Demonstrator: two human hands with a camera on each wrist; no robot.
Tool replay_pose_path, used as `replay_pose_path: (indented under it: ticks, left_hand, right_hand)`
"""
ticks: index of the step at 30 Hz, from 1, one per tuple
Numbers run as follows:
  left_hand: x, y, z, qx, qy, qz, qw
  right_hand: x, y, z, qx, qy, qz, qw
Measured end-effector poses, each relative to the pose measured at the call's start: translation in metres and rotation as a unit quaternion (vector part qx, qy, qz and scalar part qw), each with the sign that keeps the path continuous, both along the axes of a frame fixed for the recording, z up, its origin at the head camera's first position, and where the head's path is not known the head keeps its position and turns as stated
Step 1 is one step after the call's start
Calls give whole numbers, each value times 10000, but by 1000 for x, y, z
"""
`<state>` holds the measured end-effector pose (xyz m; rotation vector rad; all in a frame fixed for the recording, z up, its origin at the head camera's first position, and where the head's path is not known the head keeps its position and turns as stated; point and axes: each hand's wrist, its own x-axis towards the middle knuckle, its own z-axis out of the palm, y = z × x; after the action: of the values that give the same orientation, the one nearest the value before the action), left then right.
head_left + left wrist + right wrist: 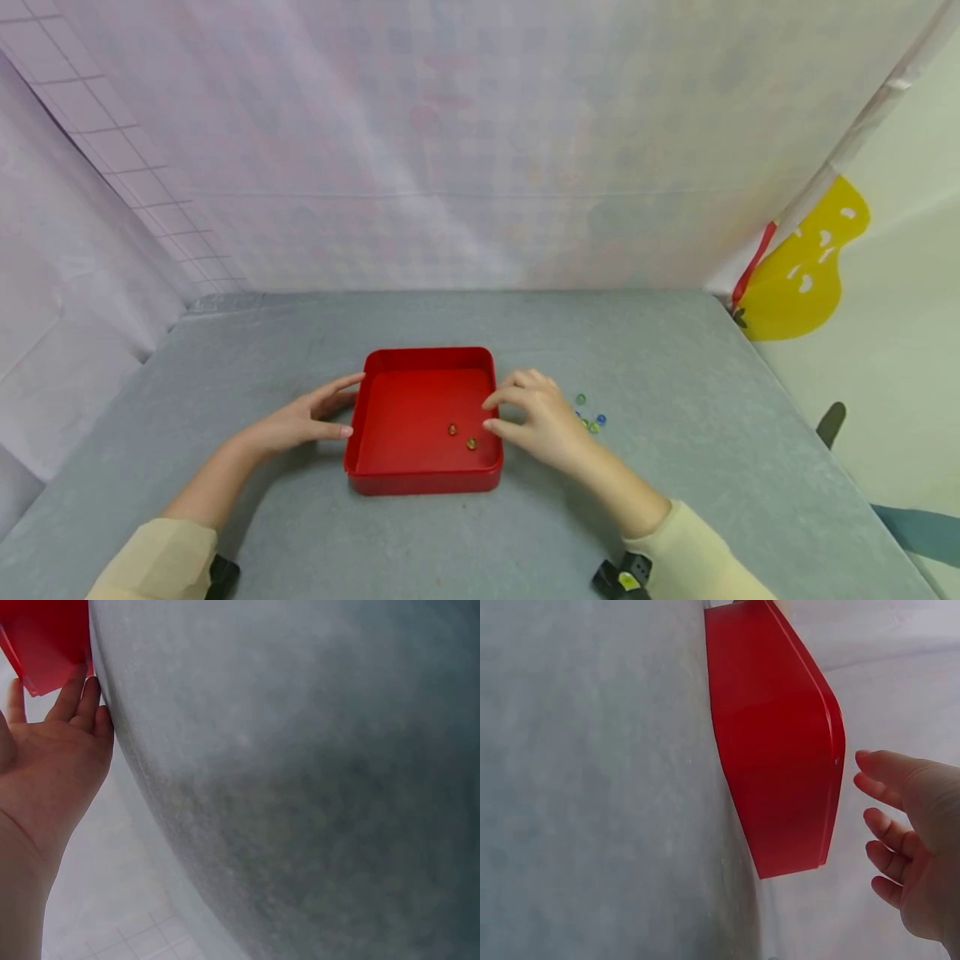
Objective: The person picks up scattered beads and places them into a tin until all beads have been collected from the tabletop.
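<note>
Between the tabletop's [375, 546] side edges, the left hand [296, 423], fingers extended, touches the red tray [423, 483] holding two amber marbles [471, 444]. The right hand [546, 421], released, partly blocks blue and green marbles [602, 420] toward the right edge.

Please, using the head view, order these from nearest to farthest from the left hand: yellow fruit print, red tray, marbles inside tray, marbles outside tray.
1. Red tray: beside the left hand.
2. Marbles inside tray: right half.
3. Marbles outside tray: to its right.
4. Yellow fruit print: far right.
</note>
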<state>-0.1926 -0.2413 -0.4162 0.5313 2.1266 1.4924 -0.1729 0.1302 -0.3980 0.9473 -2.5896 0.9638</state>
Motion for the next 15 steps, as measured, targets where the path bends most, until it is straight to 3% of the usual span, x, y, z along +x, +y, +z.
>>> replay_pose_path:
  ticks: [15]
  left_hand:
    - [0,0,-2,-47,-20,49,10000]
  right_hand:
    - [-3,28,-4,-139,317,-247,9991]
